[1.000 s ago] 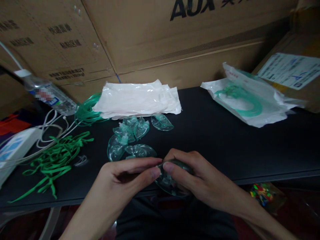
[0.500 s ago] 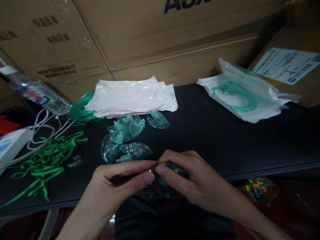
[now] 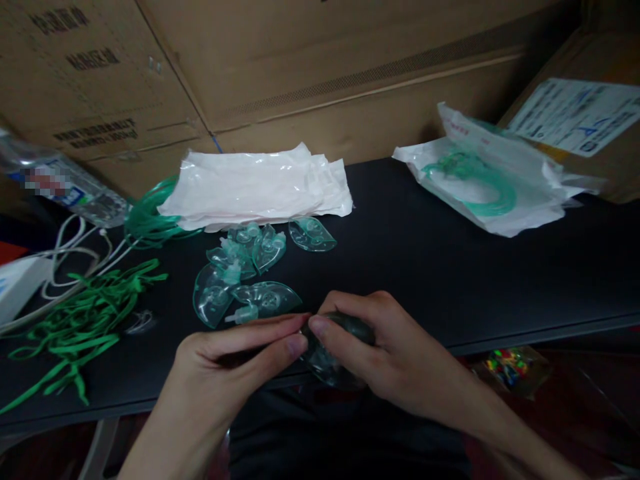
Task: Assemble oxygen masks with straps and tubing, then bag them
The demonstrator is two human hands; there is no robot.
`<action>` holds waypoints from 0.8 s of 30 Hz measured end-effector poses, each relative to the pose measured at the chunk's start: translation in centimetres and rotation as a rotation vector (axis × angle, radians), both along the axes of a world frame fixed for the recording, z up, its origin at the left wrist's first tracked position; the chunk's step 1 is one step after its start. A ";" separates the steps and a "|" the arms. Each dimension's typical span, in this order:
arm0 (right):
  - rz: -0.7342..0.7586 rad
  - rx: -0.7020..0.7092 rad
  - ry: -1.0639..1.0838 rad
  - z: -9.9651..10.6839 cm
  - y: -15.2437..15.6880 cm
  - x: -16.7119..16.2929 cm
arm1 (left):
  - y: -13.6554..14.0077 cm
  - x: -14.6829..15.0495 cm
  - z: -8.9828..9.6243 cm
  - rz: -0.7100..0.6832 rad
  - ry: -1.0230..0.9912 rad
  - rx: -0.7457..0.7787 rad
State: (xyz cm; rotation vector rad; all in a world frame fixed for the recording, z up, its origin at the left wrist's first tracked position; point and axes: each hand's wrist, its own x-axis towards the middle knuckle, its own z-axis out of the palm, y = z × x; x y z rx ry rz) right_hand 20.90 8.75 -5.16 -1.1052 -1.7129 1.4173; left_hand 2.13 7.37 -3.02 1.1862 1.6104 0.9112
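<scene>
At the front edge of the black table, a clear greenish oxygen mask point(image 3: 330, 368) is between my hands. My right hand point(image 3: 383, 350) wraps over its top and right side, thumb laid across the front. My left hand point(image 3: 235, 363) pinches at the mask's left edge with thumb and forefinger; what lies exactly between those fingertips is too small to make out. Just beyond my left hand, several similar clear masks point(image 3: 267, 298) with pale green connectors lie loosely together. Tangled green elastic straps point(image 3: 95, 320) are spread at the left.
White packets point(image 3: 245, 187) lie stacked behind the loose masks, beside coiled green tubing point(image 3: 150, 217). An opened packet point(image 3: 530, 187) with tubing sits at the right. A plastic bottle point(image 3: 75, 187), white cables point(image 3: 65, 257) and cardboard boxes point(image 3: 310, 73) border the table point(image 3: 420, 267).
The view has tilted and shifted slightly, so the table's things appear a little higher and mostly further left. Both hands keep their grip at the mask's edge, with only small finger movement.
</scene>
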 end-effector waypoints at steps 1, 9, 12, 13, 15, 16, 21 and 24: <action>0.009 -0.040 0.016 0.1 0.0 0.1 | 0.1 0.0 -0.1 -0.016 -0.031 -0.025; 0.088 -0.185 0.160 0.0 0.2 0.8 | 0.0 -0.2 -0.3 -0.025 -0.133 -0.146; 0.061 -0.185 0.158 0.1 0.1 0.7 | -0.2 -0.1 -0.1 -0.020 -0.127 -0.141; 0.043 -0.191 0.152 0.2 0.0 0.6 | -0.3 0.0 0.0 -0.017 -0.125 -0.132; 0.017 -0.215 0.146 0.3 -0.1 0.3 | -0.3 -0.1 0.1 -0.004 -0.115 -0.109; 0.008 -0.227 0.146 0.4 -0.2 0.2 | -0.3 -0.2 0.1 -0.007 -0.107 -0.097; -0.035 -0.278 0.204 0.7 -0.4 -0.5 | -0.1 -0.9 -0.5 -0.050 -0.071 -0.070; -0.041 -0.228 0.204 0.6 -0.6 -0.4 | -0.4 -0.7 -0.6 -0.028 -0.016 -0.053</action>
